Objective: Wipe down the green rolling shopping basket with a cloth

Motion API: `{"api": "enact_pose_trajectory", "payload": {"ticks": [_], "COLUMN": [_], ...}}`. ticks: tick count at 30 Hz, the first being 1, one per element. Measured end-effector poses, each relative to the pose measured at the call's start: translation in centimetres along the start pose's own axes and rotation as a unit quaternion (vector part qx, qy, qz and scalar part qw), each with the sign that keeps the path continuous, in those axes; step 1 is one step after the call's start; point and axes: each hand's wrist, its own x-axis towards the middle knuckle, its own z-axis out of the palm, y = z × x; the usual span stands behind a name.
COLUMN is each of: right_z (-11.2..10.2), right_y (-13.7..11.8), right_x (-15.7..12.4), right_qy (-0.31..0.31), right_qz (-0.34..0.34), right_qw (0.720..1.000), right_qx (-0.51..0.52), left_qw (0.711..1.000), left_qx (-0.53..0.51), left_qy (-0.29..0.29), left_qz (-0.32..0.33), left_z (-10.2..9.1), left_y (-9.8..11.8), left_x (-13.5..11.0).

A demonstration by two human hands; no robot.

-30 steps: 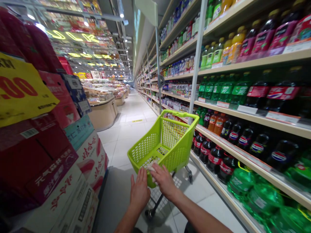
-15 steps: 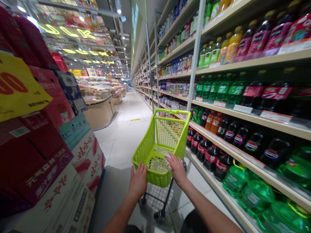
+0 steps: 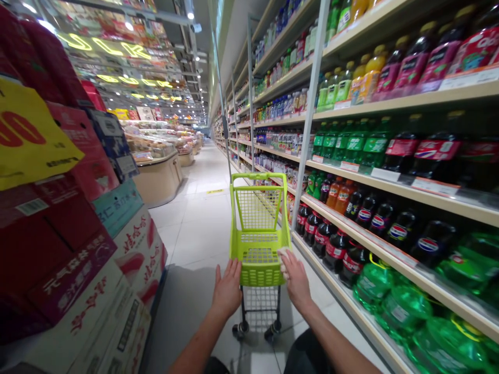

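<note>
The right hand (image 3: 297,279) has its fingers closed on a crumpled pale cloth (image 3: 284,254), at the near right corner of the green cart (image 3: 263,276), while the left hand (image 3: 228,285) lies flat with fingers outstretched at the near left corner. The cart stands upright between the hands and ahead of them, its front wheels (image 3: 240,330) below their level. Bottles (image 3: 379,223) line the shelves (image 3: 390,253) to the right of the right hand, and stacked boxes (image 3: 74,270) rise well to the left of the left hand, with a yellow sign (image 3: 39,153) above.

Pale tiled floor (image 3: 195,239) beside long shelves (image 3: 409,101)
</note>
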Motion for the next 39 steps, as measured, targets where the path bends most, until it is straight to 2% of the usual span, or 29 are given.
{"api": "enact_pose_trajectory", "payload": {"ticks": [4, 6, 9, 12, 14, 19, 23, 28, 30, 33, 35, 39], "right_z": [2.8, 3.6, 3.1, 2.1, 2.0, 3.4, 3.9, 5.0, 4.7, 3.7, 3.6, 4.7], "right_y": [-4.8, -5.7, -4.2, -1.9, -2.0, -5.2, -4.0, -1.0, -0.5, -0.1, 0.0, 0.5], "right_x": [-1.3, -0.8, 0.3, 0.9, 0.9, 0.5, -0.7, -4.3, -4.4, -2.6, -1.7, -2.6], "right_qy": [-0.025, -0.045, -0.039, 0.0, 0.001, -0.066, -0.032, -0.048, -0.027, 0.041, 0.058, -0.029], "right_qz": [-0.044, -0.068, -0.067, 0.005, 0.022, -0.13, -0.118, -0.112, -0.081, -0.048, -0.035, -0.021], "right_qw": [0.999, 0.996, 0.997, 1.0, 0.999, 0.989, 0.992, 0.992, 0.996, 0.998, 0.997, 0.999], "right_qx": [0.017, 0.021, 0.003, -0.03, -0.032, 0.015, -0.02, -0.033, -0.027, -0.019, -0.023, -0.032], "left_qw": [1.0, 0.999, 0.999, 0.999, 0.999, 0.998, 0.998, 0.998, 0.999, 0.999, 0.999, 0.999], "left_qx": [-0.012, -0.012, -0.009, -0.024, -0.039, -0.06, -0.065, -0.059, -0.051, -0.033, -0.026, -0.02], "left_qy": [0.006, 0.011, 0.018, 0.017, 0.019, 0.021, 0.015, 0.013, 0.012, 0.026, 0.028, -0.007], "left_qz": [0.023, 0.034, 0.03, 0.027, 0.022, 0.005, 0.002, -0.001, -0.004, -0.007, 0.012, 0.033], "left_z": [0.0, 0.1, 0.3, 0.6, 0.6, -0.1, -0.6, -1.3, -1.7, -1.8, -1.4, -0.1], "left_y": [1.3, 1.4, 1.1, 1.0, 1.1, 1.4, 1.5, 1.1, 1.1, 1.6, 2.2, 3.2], "left_x": [0.1, 0.1, 0.2, 0.3, 0.5, 1.1, 1.0, 0.7, 0.8, 1.3, 1.6, 2.0]}}
